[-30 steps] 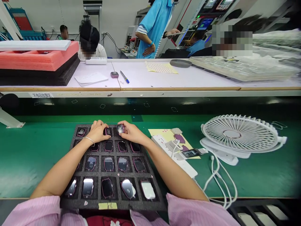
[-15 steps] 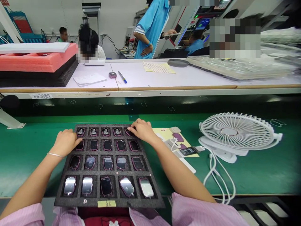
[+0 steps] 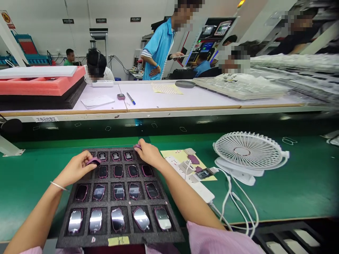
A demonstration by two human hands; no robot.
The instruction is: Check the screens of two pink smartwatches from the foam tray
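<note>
A black foam tray (image 3: pixel 148 239) lies before me, its cells filled with several purple-framed smartwatch bodies (image 3: pixel 118 192), screens up. Over the tray's far left corner, my left hand (image 3: pixel 75 168) pinches a smartwatch body (image 3: pixel 94 161), tilted and raised out of its cell. At the far right corner, my right hand (image 3: pixel 148 153) grips another smartwatch body (image 3: pixel 137 146) between thumb and fingers, mostly hidden by them. Between the hands, back-row watches (image 3: pixel 116 156) show lit white text on their screens. A yellow label (image 3: pixel 118 241) is stuck to the near edge.
Right of the tray, a white power strip (image 3: pixel 200 190) with plugs and cables sits by a yellow sheet (image 3: pixel 212 177). A white fan (image 3: pixel 242 151) stands farther right. Behind, a raised white shelf (image 3: pixel 143 102) carries a red foam tray (image 3: pixel 53 84), papers and a pen (image 3: pixel 131 98). Co-workers are beyond.
My left hand has lifted a smartwatch body from the tray's left side. My right hand has drawn one up from the far right corner cell. The view has shifted slightly.
</note>
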